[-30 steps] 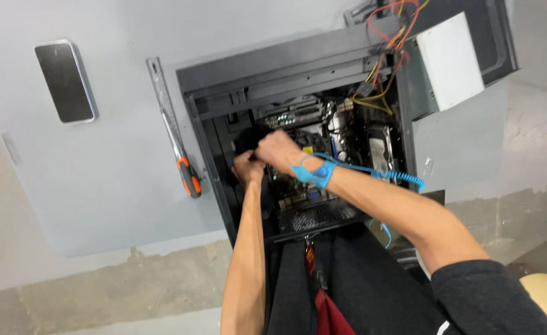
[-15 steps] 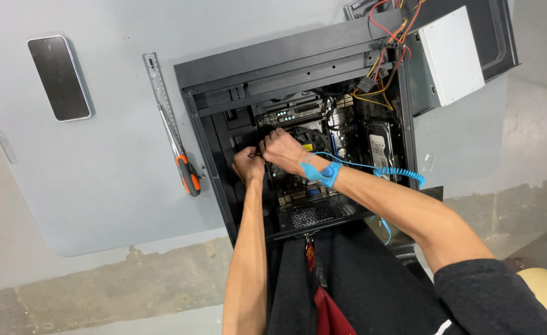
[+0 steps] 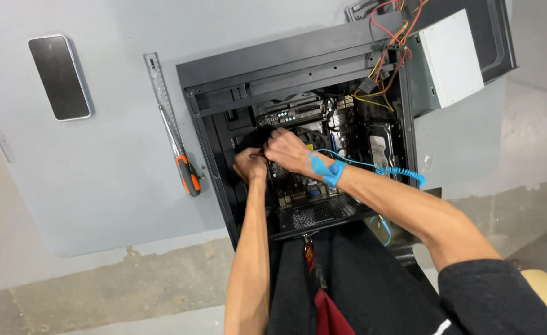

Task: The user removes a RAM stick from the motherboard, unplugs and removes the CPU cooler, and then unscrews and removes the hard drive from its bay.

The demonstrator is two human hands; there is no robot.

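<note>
An open black computer case (image 3: 224, 74) lies on a grey mat, its motherboard (image 3: 298, 186) and round cooler fan (image 3: 313, 138) exposed. Both my hands reach inside at the case's left part. My left hand (image 3: 250, 166) is curled near the inner left wall, fingers closed on a small dark part I cannot make out. My right hand (image 3: 287, 151) sits just to its right, fingers pinched toward the same spot. A blue wrist strap (image 3: 329, 170) with a coiled blue cord (image 3: 403, 174) is on my right wrist.
An orange-handled screwdriver (image 3: 183, 164) and a metal ruler (image 3: 160, 87) lie on the grey mat (image 3: 100, 186) left of the case. A dark phone (image 3: 59, 77) lies farther left. A white power supply (image 3: 450, 56) with coloured wires sits at the case's upper right. Concrete floor lies below.
The camera view shifted slightly. Both hands stayed inside the case's left part, working closely together with small movements.
</note>
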